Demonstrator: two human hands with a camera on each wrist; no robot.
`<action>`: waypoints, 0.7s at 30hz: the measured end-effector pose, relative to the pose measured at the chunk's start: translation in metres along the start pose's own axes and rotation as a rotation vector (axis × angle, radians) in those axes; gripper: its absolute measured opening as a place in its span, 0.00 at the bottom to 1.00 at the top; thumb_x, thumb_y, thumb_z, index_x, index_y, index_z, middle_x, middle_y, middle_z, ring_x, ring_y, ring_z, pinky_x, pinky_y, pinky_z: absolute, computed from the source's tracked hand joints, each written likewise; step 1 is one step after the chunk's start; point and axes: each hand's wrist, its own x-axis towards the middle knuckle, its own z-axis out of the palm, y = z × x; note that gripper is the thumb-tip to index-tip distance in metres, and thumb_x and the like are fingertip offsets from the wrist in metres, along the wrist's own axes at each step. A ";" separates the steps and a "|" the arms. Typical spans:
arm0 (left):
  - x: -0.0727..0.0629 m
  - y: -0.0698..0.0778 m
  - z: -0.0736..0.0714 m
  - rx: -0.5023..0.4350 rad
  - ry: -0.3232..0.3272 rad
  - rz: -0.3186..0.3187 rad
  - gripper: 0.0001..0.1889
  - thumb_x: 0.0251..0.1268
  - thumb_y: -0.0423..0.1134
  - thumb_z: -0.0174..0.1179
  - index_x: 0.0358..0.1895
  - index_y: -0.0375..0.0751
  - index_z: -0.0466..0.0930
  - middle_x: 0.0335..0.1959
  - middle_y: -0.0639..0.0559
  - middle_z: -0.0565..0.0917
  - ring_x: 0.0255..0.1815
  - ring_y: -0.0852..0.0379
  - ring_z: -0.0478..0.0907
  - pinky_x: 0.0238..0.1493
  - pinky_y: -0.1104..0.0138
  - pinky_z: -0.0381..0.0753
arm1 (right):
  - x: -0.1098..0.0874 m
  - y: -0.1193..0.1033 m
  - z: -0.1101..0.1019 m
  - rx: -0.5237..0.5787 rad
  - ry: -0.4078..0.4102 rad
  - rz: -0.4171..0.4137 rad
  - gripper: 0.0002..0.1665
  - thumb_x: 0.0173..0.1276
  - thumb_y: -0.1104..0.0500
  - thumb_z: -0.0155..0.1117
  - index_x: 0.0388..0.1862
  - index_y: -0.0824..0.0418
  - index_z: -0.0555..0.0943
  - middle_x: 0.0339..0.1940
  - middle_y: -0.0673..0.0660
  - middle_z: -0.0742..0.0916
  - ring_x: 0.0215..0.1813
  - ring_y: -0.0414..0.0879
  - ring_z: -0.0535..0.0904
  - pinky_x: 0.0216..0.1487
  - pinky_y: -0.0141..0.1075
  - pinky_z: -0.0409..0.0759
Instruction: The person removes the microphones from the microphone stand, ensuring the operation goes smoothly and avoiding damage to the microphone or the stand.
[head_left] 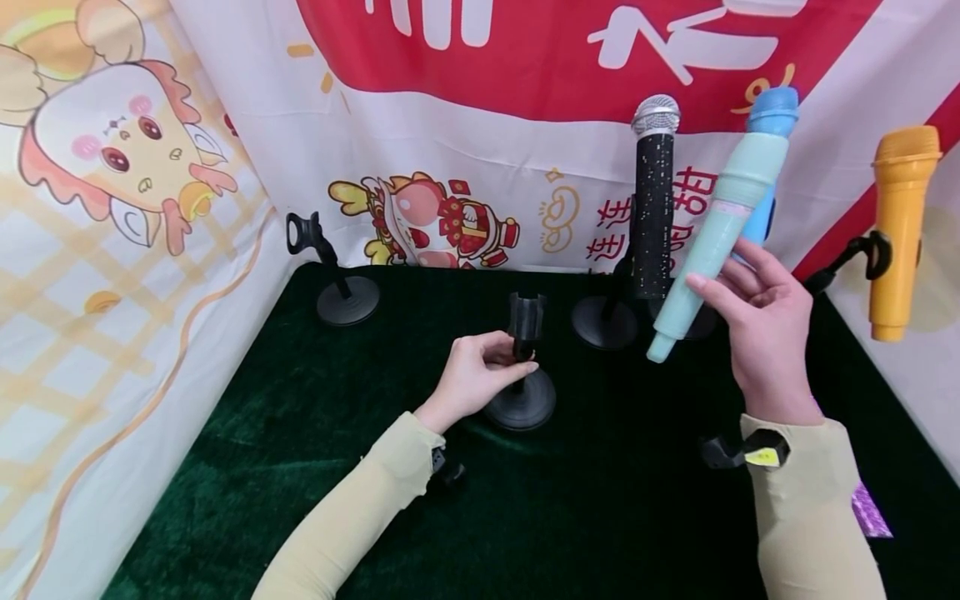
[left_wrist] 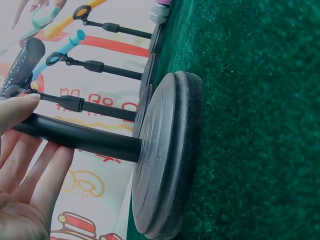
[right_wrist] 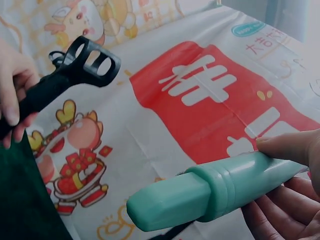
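My left hand [head_left: 474,377] grips the post of a black desktop microphone stand [head_left: 529,408], whose round base sits on the green cloth. In the left wrist view the thumb lies on one side of the stand's post [left_wrist: 100,140] and the fingers on the other. The stand's clip [head_left: 527,317] points up with no microphone in it. My right hand [head_left: 772,333] holds a mint-green microphone [head_left: 705,250] by its body, raised and tilted, head up and to the right. Its narrow tail end [right_wrist: 170,200] points toward the left in the right wrist view.
Behind stand a black sparkly microphone [head_left: 655,208], a partly hidden blue one [head_left: 774,108] and an orange one [head_left: 903,242], each in a stand. Another stand [head_left: 348,302] without a microphone is at back left. A shiny purple piece [head_left: 870,508] lies by the right sleeve.
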 end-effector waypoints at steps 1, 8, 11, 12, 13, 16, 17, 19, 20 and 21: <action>0.000 0.000 0.000 -0.001 0.001 0.000 0.05 0.65 0.38 0.72 0.42 0.50 0.87 0.39 0.59 0.88 0.38 0.61 0.86 0.42 0.65 0.87 | -0.001 0.001 -0.002 -0.001 -0.002 0.001 0.36 0.57 0.70 0.79 0.66 0.61 0.80 0.59 0.59 0.86 0.57 0.48 0.84 0.54 0.30 0.82; 0.000 0.000 0.000 -0.001 0.005 -0.001 0.05 0.65 0.39 0.72 0.42 0.50 0.87 0.39 0.60 0.88 0.37 0.62 0.86 0.42 0.65 0.87 | -0.006 0.006 -0.019 0.018 0.003 0.007 0.36 0.57 0.73 0.78 0.66 0.64 0.79 0.57 0.59 0.87 0.49 0.48 0.86 0.52 0.29 0.82; -0.001 0.000 0.000 -0.006 0.001 -0.003 0.06 0.65 0.38 0.72 0.42 0.50 0.87 0.39 0.60 0.88 0.37 0.61 0.86 0.42 0.65 0.87 | -0.008 0.009 -0.025 0.018 0.011 0.012 0.36 0.56 0.74 0.77 0.66 0.65 0.79 0.56 0.59 0.87 0.48 0.48 0.86 0.52 0.30 0.82; -0.001 0.000 -0.001 -0.006 0.000 -0.002 0.06 0.65 0.38 0.72 0.42 0.50 0.87 0.39 0.59 0.88 0.37 0.61 0.86 0.42 0.65 0.87 | -0.009 0.009 -0.028 0.015 0.013 0.018 0.36 0.56 0.74 0.77 0.66 0.65 0.79 0.56 0.59 0.87 0.49 0.47 0.86 0.52 0.30 0.82; -0.001 0.000 -0.001 -0.008 -0.001 -0.002 0.06 0.65 0.38 0.72 0.43 0.50 0.87 0.39 0.59 0.88 0.37 0.61 0.86 0.42 0.65 0.87 | -0.009 0.010 -0.030 0.009 0.013 0.026 0.36 0.57 0.74 0.77 0.66 0.65 0.79 0.56 0.58 0.87 0.50 0.47 0.85 0.52 0.29 0.82; -0.001 0.000 -0.001 -0.009 -0.005 0.001 0.06 0.65 0.39 0.72 0.43 0.49 0.87 0.39 0.59 0.88 0.37 0.61 0.86 0.42 0.65 0.87 | -0.011 0.012 -0.037 0.000 0.014 0.046 0.36 0.57 0.74 0.77 0.66 0.65 0.78 0.56 0.57 0.87 0.48 0.46 0.86 0.52 0.30 0.82; -0.001 0.000 -0.001 -0.008 -0.006 0.000 0.06 0.65 0.39 0.72 0.43 0.49 0.87 0.39 0.59 0.88 0.37 0.61 0.86 0.42 0.65 0.87 | -0.011 0.013 -0.039 -0.004 0.013 0.051 0.37 0.57 0.74 0.77 0.66 0.65 0.78 0.56 0.57 0.87 0.48 0.46 0.86 0.52 0.30 0.82; 0.000 0.000 -0.001 -0.009 -0.007 0.000 0.06 0.65 0.39 0.72 0.43 0.49 0.87 0.39 0.59 0.88 0.38 0.61 0.86 0.42 0.65 0.87 | -0.012 0.013 -0.043 -0.005 0.017 0.054 0.37 0.57 0.74 0.77 0.66 0.65 0.78 0.55 0.57 0.87 0.47 0.46 0.87 0.51 0.30 0.82; 0.000 0.000 -0.001 -0.010 -0.008 -0.002 0.06 0.65 0.39 0.72 0.43 0.49 0.87 0.39 0.59 0.88 0.38 0.61 0.86 0.42 0.65 0.87 | -0.012 0.014 -0.045 -0.006 0.023 0.054 0.37 0.56 0.74 0.77 0.66 0.66 0.78 0.55 0.57 0.87 0.46 0.46 0.87 0.51 0.30 0.82; 0.000 0.000 -0.001 -0.011 -0.008 -0.004 0.06 0.65 0.38 0.72 0.43 0.49 0.87 0.39 0.59 0.88 0.38 0.61 0.86 0.42 0.65 0.87 | -0.013 0.014 -0.047 -0.011 0.031 0.054 0.37 0.56 0.75 0.78 0.66 0.65 0.78 0.54 0.57 0.87 0.45 0.45 0.87 0.51 0.30 0.82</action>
